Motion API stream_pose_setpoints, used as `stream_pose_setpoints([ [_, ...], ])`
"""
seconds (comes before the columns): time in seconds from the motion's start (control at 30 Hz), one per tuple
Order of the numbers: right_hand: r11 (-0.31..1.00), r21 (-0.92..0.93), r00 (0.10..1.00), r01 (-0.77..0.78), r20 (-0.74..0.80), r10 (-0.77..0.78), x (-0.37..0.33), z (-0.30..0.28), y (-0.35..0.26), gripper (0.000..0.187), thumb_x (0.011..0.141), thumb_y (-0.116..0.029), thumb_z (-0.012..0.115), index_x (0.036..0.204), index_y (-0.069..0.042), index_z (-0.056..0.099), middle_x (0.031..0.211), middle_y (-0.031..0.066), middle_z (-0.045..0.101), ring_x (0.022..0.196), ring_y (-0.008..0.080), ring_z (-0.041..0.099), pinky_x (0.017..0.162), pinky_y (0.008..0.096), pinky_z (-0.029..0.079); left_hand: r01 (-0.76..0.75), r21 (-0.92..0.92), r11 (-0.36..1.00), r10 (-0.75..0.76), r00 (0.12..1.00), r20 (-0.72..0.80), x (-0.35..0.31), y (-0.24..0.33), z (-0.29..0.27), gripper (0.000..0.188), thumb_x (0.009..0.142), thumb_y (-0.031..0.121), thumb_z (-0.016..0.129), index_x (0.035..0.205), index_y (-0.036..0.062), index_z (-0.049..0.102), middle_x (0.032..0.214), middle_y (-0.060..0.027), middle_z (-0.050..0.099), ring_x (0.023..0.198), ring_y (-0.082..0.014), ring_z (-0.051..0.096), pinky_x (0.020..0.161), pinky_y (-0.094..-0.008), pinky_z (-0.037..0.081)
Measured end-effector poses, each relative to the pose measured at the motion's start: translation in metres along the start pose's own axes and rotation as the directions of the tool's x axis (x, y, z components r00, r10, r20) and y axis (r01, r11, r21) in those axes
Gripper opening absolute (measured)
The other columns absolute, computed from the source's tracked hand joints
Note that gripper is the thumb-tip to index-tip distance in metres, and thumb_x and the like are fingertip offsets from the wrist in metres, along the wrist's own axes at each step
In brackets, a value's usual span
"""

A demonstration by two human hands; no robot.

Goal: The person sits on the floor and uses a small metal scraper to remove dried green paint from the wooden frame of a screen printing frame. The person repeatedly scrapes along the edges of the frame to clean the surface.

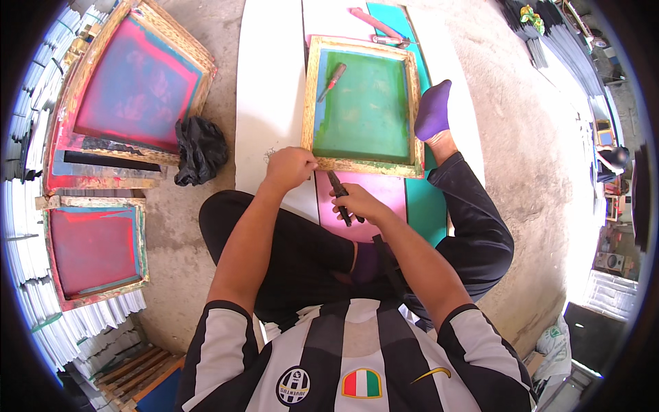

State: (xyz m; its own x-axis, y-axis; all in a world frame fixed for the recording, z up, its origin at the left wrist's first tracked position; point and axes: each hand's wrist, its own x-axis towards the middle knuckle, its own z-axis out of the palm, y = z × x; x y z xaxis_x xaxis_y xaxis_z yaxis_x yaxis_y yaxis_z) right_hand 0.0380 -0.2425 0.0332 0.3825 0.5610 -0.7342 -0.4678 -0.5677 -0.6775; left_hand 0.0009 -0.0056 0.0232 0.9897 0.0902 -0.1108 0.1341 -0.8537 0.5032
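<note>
A wooden screen-printing frame (420,113) with green mesh lies flat in front of me. My left hand (291,168) is closed at its near left corner, the fingertips against the wood; what they pinch, if anything, is hidden. Just below the near rail, my right hand (360,204) grips dark pliers (337,184), their jaws pointing up toward that rail and the handles toward me. On the mesh, at the upper left, rests a screwdriver (334,79) with a dark and red handle. Beyond the far rail lies what looks like a hammer (376,23) with a pinkish handle.
White, pink and teal boards (425,213) lie under the frame. My purple-socked foot (432,111) is against its right side. At left are a larger frame (137,75) with blue-pink mesh, a black plastic bag (200,151) and a smaller red-meshed frame (95,246). A person (611,161) is far right.
</note>
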Motion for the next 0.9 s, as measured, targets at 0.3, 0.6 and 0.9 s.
stream_pose_setpoints([
  [0.3, 0.974, -0.179, 0.983, -0.142, -0.145, 0.116, 0.009, -0.073, 0.013, 0.029, 0.094, -0.020, 0.068, 0.103, 0.007, 0.062, 0.076, 0.0153, 0.066, 0.060, 0.0247, 0.069, 0.047, 0.0408, 0.057, 0.628, 0.023, 0.778, -0.628, 0.775, 0.073, 0.005, -0.046, -0.024, 0.024, 0.085, 0.032, 0.080, 0.096, 0.0107, 0.083, 0.099, -0.0133, 0.079, 0.096, -0.0306, 0.077, 0.081, -0.0443, 0.060],
  [0.6, 0.943, -0.204, 0.955, -0.263, -0.193, 0.224, 0.011, -0.075, -0.004, 0.030, 0.093, -0.016, 0.068, 0.105, 0.010, 0.059, 0.076, 0.0171, 0.066, 0.057, 0.0291, 0.070, 0.043, 0.0436, 0.054, 0.656, 0.051, 0.753, -0.656, 0.745, 0.119, 0.009, -0.040, -0.023, 0.035, 0.087, 0.033, 0.083, 0.111, 0.0071, 0.080, 0.116, -0.0180, 0.077, 0.108, -0.0365, 0.075, 0.089, -0.0460, 0.060],
  [0.9, 0.917, -0.199, 0.933, -0.345, -0.182, 0.312, 0.016, -0.075, -0.013, 0.036, 0.095, -0.017, 0.065, 0.116, 0.010, 0.054, 0.084, 0.0247, 0.069, 0.059, 0.0333, 0.071, 0.047, 0.0497, 0.059, 0.657, 0.034, 0.753, -0.654, 0.743, 0.140, 0.010, -0.039, -0.024, 0.035, 0.086, 0.031, 0.082, 0.111, 0.0067, 0.079, 0.116, -0.0184, 0.077, 0.109, -0.0369, 0.074, 0.090, -0.0466, 0.060],
])
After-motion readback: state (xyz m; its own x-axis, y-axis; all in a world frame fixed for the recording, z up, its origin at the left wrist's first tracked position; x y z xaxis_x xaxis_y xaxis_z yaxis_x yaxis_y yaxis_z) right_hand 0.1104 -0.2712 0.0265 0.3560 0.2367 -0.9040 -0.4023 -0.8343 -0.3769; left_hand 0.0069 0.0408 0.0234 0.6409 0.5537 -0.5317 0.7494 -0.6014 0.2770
